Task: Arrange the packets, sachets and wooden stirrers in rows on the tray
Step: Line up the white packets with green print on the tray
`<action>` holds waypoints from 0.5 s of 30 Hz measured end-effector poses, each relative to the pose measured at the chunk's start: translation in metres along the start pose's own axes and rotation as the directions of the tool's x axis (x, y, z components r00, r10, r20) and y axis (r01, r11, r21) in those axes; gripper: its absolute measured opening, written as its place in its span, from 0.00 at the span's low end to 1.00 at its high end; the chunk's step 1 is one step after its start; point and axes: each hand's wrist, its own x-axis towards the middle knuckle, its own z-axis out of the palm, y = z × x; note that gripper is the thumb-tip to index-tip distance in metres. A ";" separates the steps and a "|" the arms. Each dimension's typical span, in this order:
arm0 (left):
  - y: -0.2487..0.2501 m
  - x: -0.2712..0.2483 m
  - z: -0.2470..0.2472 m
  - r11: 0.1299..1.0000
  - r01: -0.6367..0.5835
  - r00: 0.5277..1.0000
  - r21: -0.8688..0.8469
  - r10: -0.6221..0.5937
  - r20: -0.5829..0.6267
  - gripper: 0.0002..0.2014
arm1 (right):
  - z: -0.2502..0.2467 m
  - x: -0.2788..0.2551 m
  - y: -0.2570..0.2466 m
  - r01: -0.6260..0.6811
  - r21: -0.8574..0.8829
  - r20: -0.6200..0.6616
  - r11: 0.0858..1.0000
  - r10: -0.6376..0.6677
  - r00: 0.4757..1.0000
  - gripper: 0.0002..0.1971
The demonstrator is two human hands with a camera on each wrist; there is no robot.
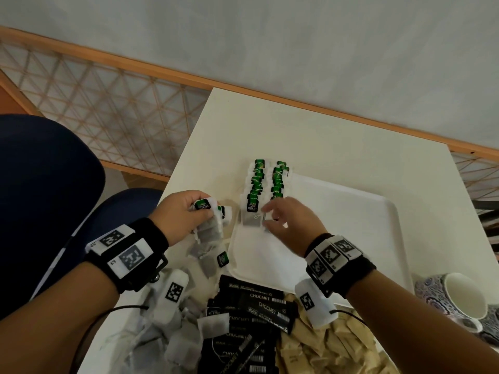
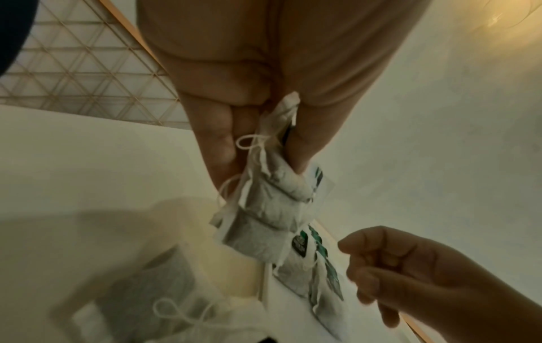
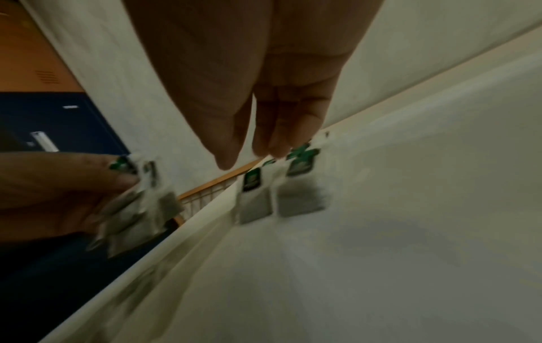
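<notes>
left hand (image 1: pixel 181 215) grips tea bags (image 1: pixel 209 222) — right hand (image 1: pixel 290 225) open over tray (image 1: pixel 351 211).

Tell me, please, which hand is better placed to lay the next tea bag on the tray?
The right hand: it is open and empty beside the two rows of tea bags on the tray, while the left hand grips the spare bunch of tea bags off the tray.
</notes>
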 end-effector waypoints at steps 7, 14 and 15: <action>0.000 -0.013 -0.002 1.000 0.015 1.000 0.002 -0.015 0.003 0.09 | 0.027 0.003 -0.048 0.070 -0.293 0.312 0.954 0.026 0.950 0.28; -0.002 -0.016 -0.006 0.999 0.033 0.999 0.018 -0.034 0.021 0.08 | 0.040 0.003 -0.061 0.071 -0.328 0.369 0.942 0.059 0.927 0.19; -0.001 -0.016 -0.006 0.999 0.030 0.999 0.023 -0.030 0.017 0.08 | 0.040 0.002 -0.060 0.056 -0.264 0.364 0.963 0.046 0.930 0.14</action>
